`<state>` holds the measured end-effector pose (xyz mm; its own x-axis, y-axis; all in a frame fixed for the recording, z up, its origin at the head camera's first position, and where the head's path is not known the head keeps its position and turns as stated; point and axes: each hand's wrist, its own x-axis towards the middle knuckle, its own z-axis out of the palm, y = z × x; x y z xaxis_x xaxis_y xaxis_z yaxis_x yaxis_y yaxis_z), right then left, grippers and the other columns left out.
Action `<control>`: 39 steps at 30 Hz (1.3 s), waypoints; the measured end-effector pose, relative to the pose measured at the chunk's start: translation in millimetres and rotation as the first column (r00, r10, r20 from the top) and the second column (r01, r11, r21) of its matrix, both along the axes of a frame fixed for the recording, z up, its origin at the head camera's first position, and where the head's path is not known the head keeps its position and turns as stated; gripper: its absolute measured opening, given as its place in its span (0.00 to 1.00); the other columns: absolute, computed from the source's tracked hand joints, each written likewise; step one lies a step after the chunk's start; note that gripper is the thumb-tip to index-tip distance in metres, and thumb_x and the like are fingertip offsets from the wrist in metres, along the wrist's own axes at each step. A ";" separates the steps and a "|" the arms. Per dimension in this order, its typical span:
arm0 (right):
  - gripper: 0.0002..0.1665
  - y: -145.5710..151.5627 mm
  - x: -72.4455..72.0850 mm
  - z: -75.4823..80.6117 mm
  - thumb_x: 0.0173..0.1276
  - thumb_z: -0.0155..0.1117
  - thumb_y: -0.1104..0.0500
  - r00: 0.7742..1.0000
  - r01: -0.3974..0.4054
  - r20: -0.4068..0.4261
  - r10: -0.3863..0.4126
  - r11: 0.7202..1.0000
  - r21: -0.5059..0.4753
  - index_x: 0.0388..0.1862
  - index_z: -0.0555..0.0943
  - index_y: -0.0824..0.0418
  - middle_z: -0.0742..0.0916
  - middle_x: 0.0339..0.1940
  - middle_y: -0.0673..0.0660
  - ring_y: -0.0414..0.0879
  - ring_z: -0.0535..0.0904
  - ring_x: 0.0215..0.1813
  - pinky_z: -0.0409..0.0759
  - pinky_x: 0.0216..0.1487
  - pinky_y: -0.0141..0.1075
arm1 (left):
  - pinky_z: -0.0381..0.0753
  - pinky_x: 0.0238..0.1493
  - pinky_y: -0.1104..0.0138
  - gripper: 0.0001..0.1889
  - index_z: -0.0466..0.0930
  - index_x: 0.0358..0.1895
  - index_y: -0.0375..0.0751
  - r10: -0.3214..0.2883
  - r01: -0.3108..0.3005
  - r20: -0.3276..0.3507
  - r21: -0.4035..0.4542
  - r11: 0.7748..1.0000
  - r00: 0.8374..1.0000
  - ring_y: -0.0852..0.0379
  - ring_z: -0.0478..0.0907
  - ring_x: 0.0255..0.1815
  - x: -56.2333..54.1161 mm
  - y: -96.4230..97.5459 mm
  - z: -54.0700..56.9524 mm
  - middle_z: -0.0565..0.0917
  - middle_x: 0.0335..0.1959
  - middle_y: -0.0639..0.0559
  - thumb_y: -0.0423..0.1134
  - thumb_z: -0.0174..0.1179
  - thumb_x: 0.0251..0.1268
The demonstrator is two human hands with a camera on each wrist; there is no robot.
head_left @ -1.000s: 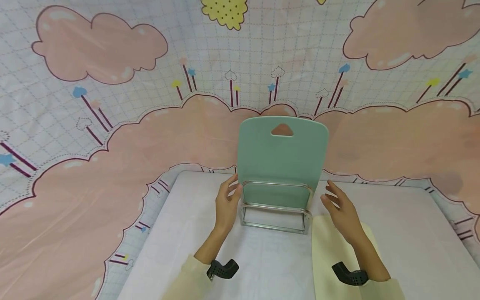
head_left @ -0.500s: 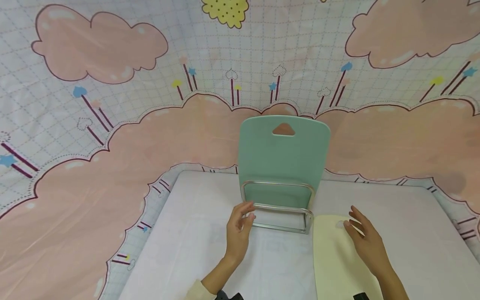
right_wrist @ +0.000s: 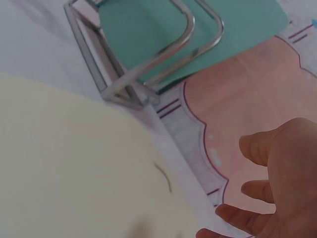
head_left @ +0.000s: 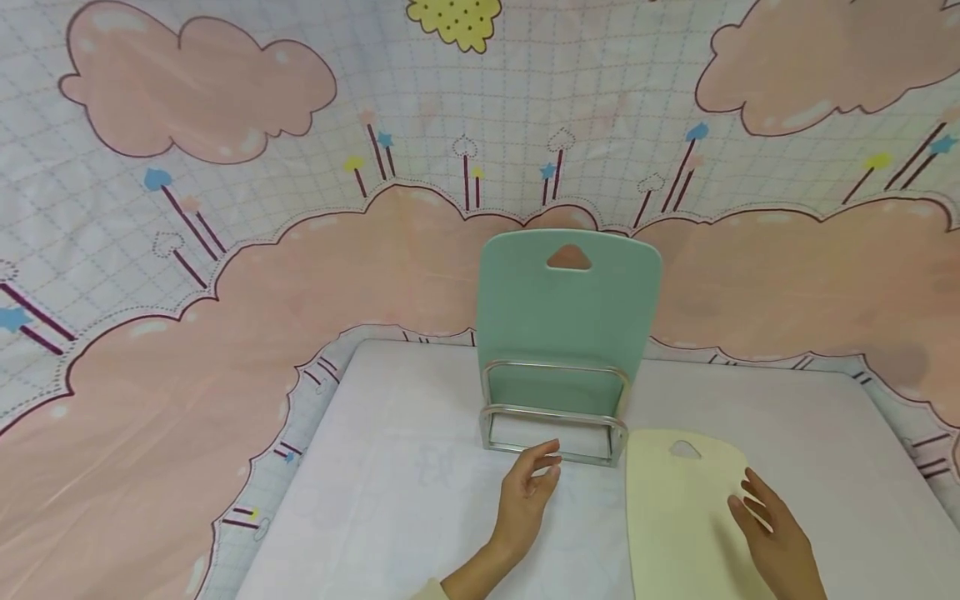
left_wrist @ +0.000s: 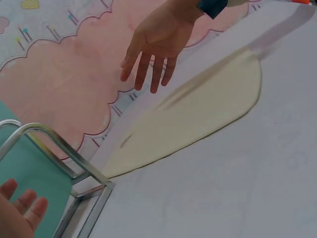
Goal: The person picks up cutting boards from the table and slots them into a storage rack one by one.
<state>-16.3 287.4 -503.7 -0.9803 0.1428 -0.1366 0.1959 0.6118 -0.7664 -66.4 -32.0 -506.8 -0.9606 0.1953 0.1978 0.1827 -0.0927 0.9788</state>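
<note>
A green cutting board [head_left: 567, 317] with a handle hole stands upright in a metal rack [head_left: 553, 411] on the white table. To the right of the rack, a pale yellow cutting board [head_left: 675, 508] lies flat, its handle hole toward the back. My left hand [head_left: 525, 500] hovers in front of the rack, fingers relaxed and holding nothing. Over the yellow board's right edge is my right hand [head_left: 780, 533], its fingers loosely spread with nothing in them. In the left wrist view, that hand [left_wrist: 161, 39] hangs above the yellow board, apart from it.
A white cloth covers the table [head_left: 390, 467]. Behind it hangs a patterned curtain [head_left: 360, 258] with pink clouds, close behind the green board. A small orange item [left_wrist: 300, 1] shows at the top edge of the left wrist view.
Both hands have drawn back from the sides of the rack toward the person and to the right. The green board stays upright in the rack. The yellow board is now less covered.
</note>
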 end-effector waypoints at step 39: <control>0.44 -1.5 10.9 -18.9 0.77 0.40 0.40 0.982 0.079 0.185 -0.048 0.984 -0.162 0.76 0.41 0.67 0.58 0.70 0.75 0.73 0.58 0.67 0.74 0.55 0.52 | 0.76 0.49 0.69 0.25 0.67 0.66 0.33 -0.113 0.151 0.177 -0.223 0.963 0.978 0.50 0.75 0.55 14.1 71.0 -33.7 0.74 0.61 0.40 0.45 0.52 0.73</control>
<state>-5.4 285.9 -522.6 -0.9271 0.1642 -0.3368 0.3741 0.4594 -0.8056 -52.2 39.0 -540.6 -0.9384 0.3448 -0.0238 0.0224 0.1293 0.9914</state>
